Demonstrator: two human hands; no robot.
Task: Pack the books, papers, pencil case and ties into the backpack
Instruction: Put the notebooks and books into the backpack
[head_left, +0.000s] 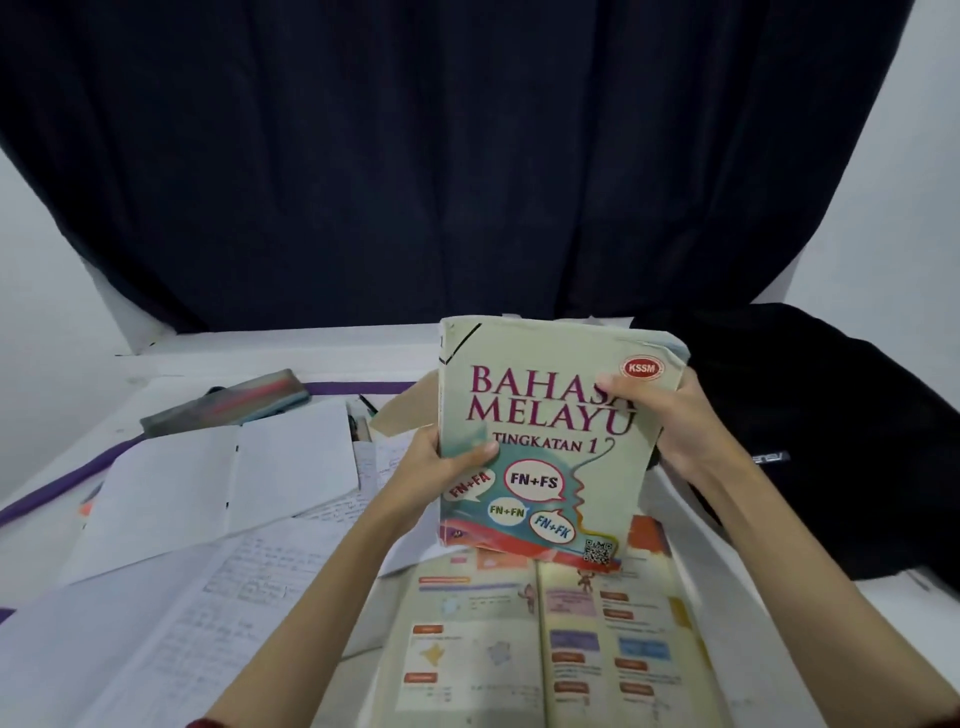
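Holding the Bahasa Melayu textbook (545, 441) upright above the bench (322, 348), I grip its left edge with my left hand (441, 460) and its upper right edge with my right hand (670, 415). Below it lies an open textbook (545, 639); the black backpack (831, 415) sits right, the pencil case (228, 408) and handwritten papers (208, 545) left.
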